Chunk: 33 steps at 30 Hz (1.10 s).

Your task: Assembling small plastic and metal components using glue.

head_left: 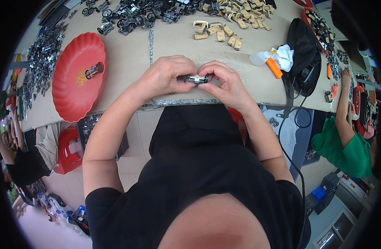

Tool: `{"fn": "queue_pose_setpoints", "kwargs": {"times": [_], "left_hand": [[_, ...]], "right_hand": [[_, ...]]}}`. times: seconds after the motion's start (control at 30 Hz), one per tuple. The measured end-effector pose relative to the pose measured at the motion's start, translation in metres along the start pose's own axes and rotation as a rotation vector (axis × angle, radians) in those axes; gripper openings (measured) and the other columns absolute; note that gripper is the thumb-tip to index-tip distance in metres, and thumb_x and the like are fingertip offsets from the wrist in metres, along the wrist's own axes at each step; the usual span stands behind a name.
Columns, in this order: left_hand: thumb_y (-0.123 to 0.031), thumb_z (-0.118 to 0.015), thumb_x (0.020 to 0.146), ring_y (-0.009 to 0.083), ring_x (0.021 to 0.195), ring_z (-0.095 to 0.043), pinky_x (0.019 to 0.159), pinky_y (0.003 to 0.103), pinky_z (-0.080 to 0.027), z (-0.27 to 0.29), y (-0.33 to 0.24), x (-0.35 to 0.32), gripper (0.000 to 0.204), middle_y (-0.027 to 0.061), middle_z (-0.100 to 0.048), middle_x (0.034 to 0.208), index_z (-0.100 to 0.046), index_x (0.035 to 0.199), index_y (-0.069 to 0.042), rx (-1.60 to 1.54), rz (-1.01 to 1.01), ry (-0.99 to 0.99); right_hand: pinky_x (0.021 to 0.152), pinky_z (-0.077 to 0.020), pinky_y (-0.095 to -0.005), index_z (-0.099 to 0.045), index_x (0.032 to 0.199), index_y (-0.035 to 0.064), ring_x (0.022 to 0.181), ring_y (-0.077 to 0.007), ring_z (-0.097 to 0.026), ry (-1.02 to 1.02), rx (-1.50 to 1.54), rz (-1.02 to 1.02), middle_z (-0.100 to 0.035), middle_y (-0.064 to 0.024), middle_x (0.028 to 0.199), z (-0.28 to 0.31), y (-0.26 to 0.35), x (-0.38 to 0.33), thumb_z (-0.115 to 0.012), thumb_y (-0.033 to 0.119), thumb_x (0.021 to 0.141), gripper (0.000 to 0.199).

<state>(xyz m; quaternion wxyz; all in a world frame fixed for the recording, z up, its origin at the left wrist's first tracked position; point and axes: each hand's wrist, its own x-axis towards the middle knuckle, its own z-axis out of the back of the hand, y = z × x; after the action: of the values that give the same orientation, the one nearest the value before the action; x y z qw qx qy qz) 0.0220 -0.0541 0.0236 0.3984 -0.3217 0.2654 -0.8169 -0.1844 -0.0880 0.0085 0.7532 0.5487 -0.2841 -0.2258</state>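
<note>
My left hand (170,75) and my right hand (227,83) meet over the near edge of the table. Between their fingertips they grip a small black-and-silver toy vehicle part (197,79) from its two ends. Both hands are closed on it, and the fingers hide its ends. Beyond my hands lie several tan plastic pieces (220,35), some single and some in a loose heap. Farther back is a pile of black wheeled toy chassis (136,18).
At left, a red scalloped tray (74,103) carries one small dark toy vehicle (93,70). An orange tool (274,68), white tissue (283,57) and black bag (303,50) lie at right, with a hanging cable (283,145). A green-clad person (344,145) sits at far right.
</note>
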Motion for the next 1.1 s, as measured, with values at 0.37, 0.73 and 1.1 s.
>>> {"fn": "queue_pose_setpoints", "kwargs": {"times": [0.37, 0.73, 1.1], "left_hand": [[-0.009, -0.062, 0.063, 0.0202, 0.08, -0.058, 0.062, 0.03, -0.05, -0.001, -0.016, -0.009, 0.025, 0.007, -0.055, 0.093, -0.054, 0.086, -0.006, 0.717, -0.343, -0.153], [0.003, -0.061, 0.077, 0.0126, 0.082, -0.057, 0.066, 0.022, -0.05, -0.041, -0.028, -0.004, 0.036, 0.0064, -0.055, 0.095, -0.049, 0.111, 0.001, -0.7, 0.614, -0.484], [0.006, -0.055, 0.078, 0.0076, 0.08, -0.055, 0.067, 0.021, -0.05, -0.046, -0.027, 0.001, 0.034, 0.0049, -0.054, 0.091, -0.045, 0.11, 0.002, -0.873, 0.582, -0.533]], "right_hand": [[0.069, -0.0478, -0.0235, -0.047, 0.114, -0.003, 0.077, -0.0103, -0.057, -0.117, 0.478, -0.422, -0.057, -0.0077, 0.092, 0.004, 0.013, 0.01, -0.06, -0.002, 0.078, 0.038], [0.068, -0.0517, -0.0233, -0.042, 0.115, -0.0038, 0.079, -0.0097, -0.057, -0.249, 0.523, -0.288, -0.054, -0.0089, 0.097, -0.008, 0.004, 0.009, -0.056, -0.004, 0.079, 0.039], [0.075, -0.0513, -0.0255, -0.043, 0.115, -0.0036, 0.089, -0.0109, -0.057, -0.221, 0.473, -0.263, -0.055, -0.0087, 0.101, -0.009, -0.002, 0.007, -0.054, -0.005, 0.08, 0.037]]}}
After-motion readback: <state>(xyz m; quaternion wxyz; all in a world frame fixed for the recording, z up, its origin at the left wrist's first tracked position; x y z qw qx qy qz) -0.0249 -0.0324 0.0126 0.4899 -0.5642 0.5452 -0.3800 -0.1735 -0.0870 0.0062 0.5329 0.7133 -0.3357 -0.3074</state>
